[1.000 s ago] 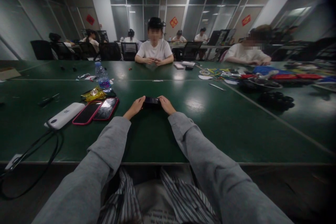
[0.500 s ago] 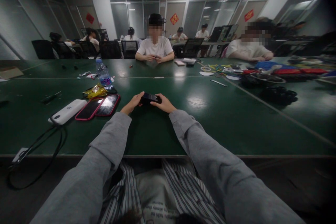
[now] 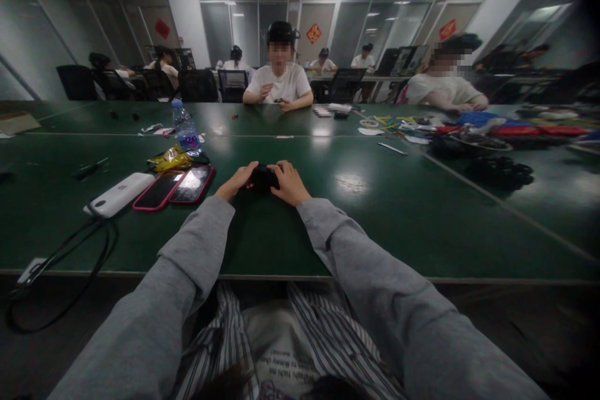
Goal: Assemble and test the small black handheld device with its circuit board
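Between my two hands is a small black box-like object [image 3: 264, 179], just above or on the green table [image 3: 281, 237]; its exact kind cannot be made out. My left hand [image 3: 240, 180] grips its left side, thumb on top and fingers curled beneath. On the opposite side my right hand [image 3: 289, 184] is closed over the right end, with its fingers bent across the top and hiding part of it. Left of my hands lie two phones with pink-red edges, the nearer phone [image 3: 158, 190] beside the farther phone [image 3: 192, 184].
A white power bank [image 3: 119, 194] with a black cable lies at left. Behind the phones are a yellow packet [image 3: 169, 159] and a water bottle [image 3: 185, 125]. Cables and dark bundles [image 3: 499, 172] are at right. A person [image 3: 279, 78] sits opposite.
The black object has turned between my hands. My right hand has shifted from holding its edge to wrapping over its top. The person opposite has raised one hand.
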`<state>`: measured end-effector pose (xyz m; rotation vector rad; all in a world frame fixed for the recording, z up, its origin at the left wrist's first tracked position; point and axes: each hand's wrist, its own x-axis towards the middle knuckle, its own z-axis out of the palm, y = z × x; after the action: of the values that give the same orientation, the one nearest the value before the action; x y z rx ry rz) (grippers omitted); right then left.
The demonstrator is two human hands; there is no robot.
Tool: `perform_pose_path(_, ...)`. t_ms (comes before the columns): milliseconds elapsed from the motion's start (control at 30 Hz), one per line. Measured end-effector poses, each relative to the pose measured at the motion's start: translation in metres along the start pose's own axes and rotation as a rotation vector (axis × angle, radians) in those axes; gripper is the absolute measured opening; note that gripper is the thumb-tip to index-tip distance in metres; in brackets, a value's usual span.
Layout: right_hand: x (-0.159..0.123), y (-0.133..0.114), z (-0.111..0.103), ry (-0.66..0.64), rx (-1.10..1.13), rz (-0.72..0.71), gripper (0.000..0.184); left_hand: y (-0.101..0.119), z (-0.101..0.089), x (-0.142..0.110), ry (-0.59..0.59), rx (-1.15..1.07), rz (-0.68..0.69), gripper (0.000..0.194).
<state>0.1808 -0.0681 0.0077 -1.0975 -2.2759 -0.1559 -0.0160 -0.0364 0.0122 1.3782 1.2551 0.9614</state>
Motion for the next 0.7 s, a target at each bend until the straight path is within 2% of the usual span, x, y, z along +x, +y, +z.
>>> perform_pose_path(200, 0.001, 0.0, -0.003, -0.041, 0.004, 0.018, 0.057, -0.003, -0.002, 0.005, 0.047, -0.007, -0.067, 0.05)
perform_pose_path(367, 0.0, 0.0, -0.005, -0.022, 0.068, 0.074, 0.052, -0.003, 0.0, 0.005, 0.076, -0.037, -0.085, 0.053)
perform_pose_path(533, 0.0, 0.009, 0.0, 0.03, 0.153, 0.134, 0.053, -0.003, 0.0, 0.001, 0.049, -0.084, -0.056, 0.061)
perform_pose_path(700, 0.001, 0.022, 0.012, 0.121, 0.357, 0.288, 0.05, -0.003, 0.001, -0.002, 0.027, -0.135, 0.025, 0.059)
